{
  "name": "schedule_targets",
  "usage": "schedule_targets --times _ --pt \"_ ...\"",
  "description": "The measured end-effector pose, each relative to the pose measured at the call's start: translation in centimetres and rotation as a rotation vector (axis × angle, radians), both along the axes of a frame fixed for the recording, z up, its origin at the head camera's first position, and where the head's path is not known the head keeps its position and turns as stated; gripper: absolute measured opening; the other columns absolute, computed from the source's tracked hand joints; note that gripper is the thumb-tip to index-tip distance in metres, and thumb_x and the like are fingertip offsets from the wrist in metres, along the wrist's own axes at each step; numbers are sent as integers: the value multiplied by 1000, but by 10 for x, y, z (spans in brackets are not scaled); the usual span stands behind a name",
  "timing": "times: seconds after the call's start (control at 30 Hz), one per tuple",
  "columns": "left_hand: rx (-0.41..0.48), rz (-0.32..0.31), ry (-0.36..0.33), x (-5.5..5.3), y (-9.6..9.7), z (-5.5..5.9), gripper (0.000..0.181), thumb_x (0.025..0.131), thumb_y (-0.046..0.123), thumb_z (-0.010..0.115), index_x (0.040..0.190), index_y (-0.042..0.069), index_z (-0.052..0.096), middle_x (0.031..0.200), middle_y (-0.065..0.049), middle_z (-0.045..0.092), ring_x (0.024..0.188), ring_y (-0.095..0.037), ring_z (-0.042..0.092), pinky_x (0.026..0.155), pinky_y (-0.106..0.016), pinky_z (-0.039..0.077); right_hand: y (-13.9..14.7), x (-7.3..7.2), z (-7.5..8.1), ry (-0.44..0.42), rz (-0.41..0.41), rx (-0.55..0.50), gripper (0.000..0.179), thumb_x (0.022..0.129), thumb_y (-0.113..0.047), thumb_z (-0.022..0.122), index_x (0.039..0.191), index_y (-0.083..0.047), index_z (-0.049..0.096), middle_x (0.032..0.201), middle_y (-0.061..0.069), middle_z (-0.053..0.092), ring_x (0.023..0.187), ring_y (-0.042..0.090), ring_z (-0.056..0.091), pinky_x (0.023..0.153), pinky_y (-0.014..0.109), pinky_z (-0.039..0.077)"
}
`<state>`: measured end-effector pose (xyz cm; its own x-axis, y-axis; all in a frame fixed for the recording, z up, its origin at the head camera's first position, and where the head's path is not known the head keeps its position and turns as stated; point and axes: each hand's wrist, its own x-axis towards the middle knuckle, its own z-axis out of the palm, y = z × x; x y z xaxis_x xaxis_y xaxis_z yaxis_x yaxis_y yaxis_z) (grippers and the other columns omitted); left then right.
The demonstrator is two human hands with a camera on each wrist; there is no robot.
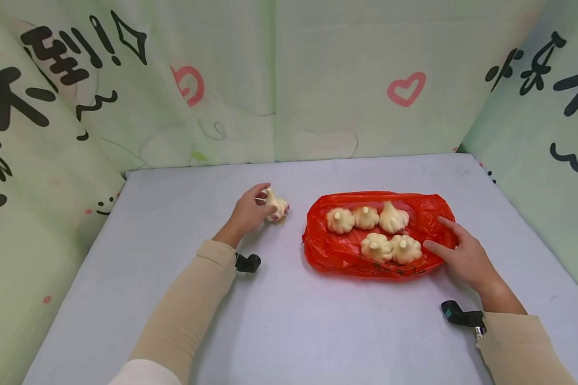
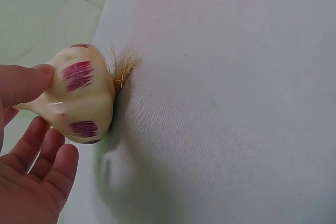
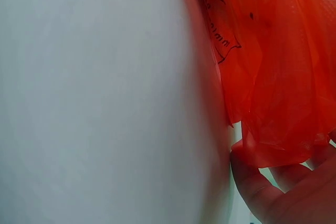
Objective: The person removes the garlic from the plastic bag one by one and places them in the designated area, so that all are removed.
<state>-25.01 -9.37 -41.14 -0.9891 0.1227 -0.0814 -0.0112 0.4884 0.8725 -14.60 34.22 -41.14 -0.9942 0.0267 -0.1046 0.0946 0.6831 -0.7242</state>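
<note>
My left hand (image 1: 248, 214) pinches a garlic bulb (image 1: 278, 209) between thumb and fingers, to the left of the red plastic bag (image 1: 325, 255). In the left wrist view this garlic bulb (image 2: 84, 100) is cream with purple streaks. Its stem end points into the hand and its dry roots face the tabletop. At the bag's right end, my right hand (image 1: 472, 262) grips the rim, thumb over the near part and fingers over the far part. Several more garlic bulbs (image 1: 377, 247) lie inside the bag in two rows. Fingertips curl at the red plastic (image 3: 278, 82) in the right wrist view.
A white-covered table (image 1: 289, 331) bears everything. Behind it and along both sides hang pale green curtains (image 1: 318, 80) printed with black characters and pink hearts. A black wrist camera (image 1: 248, 263) sits by the left cuff, and another wrist camera (image 1: 462, 314) by the right.
</note>
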Motion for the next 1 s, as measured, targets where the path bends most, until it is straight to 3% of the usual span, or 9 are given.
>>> schedule_targets --times 0.17,0.37,0.67,1.0 --pt "-8 -12 -20 -1 1 0 62 95 6 63 153 12 41 135 -13 55 126 -27 51 93 -37 49 0 0 0 -4 -2 -3 79 101 -36 56 156 5 18 151 41 21 133 61 24 93 70 41" --pt "-30 -22 0 -1 2 -1 54 98 5 62 150 9 46 140 -13 55 130 -27 50 101 -38 46 0 0 -1 -2 -3 -6 79 101 -37 56 156 5 18 151 41 21 133 61 24 93 70 41" --pt "-46 -4 8 -1 0 1 54 97 10 63 149 10 47 142 -12 54 132 -27 49 102 -39 46 0 0 0 -2 -2 -5 79 101 -36 57 156 5 18 151 41 21 133 61 24 93 70 41" --pt "-44 -2 118 3 9 19 51 97 15 67 145 9 52 145 -8 51 130 -27 48 107 -40 41 1 0 -1 1 -4 -1 79 101 -37 57 156 5 19 151 41 21 133 61 25 92 70 42"
